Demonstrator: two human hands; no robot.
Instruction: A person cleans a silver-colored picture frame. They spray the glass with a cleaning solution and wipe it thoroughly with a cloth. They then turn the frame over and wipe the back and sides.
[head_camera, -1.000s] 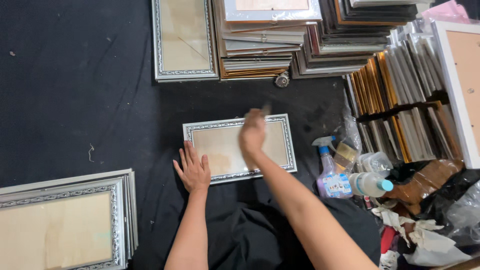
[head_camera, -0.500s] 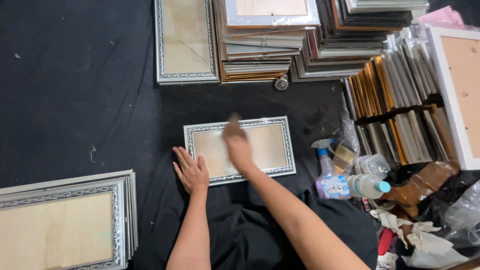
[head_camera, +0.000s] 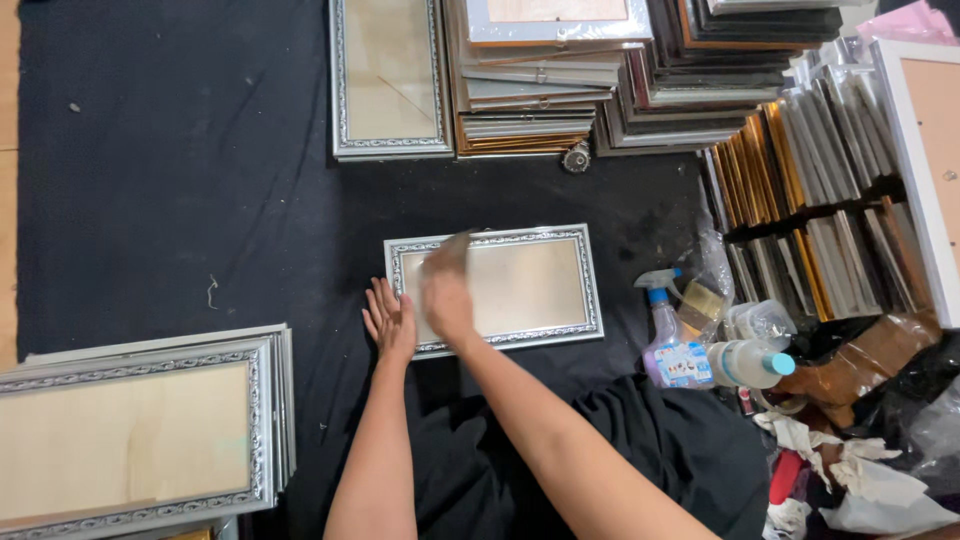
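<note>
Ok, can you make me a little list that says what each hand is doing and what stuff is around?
left hand: flat, fingers spread, on the left edge of the silver picture frame
right hand: blurred, on the frame's glass; what it grips cannot be told
surface: black cloth
lower left: stack of silver frames
right: spray bottle
top: piled frames

Both bare forearms reach up from the lower edge of the view, the left one nearly straight up, the right one slanting in from the lower right — the two converge toward the wrists. The left hand (head_camera: 390, 318) lies flat, palm down, fingers spread and pointing away from the body. The right hand (head_camera: 447, 293) sits just beside it, motion-blurred, knuckles up, fingers curled downward — what they grip cannot be told.
</note>
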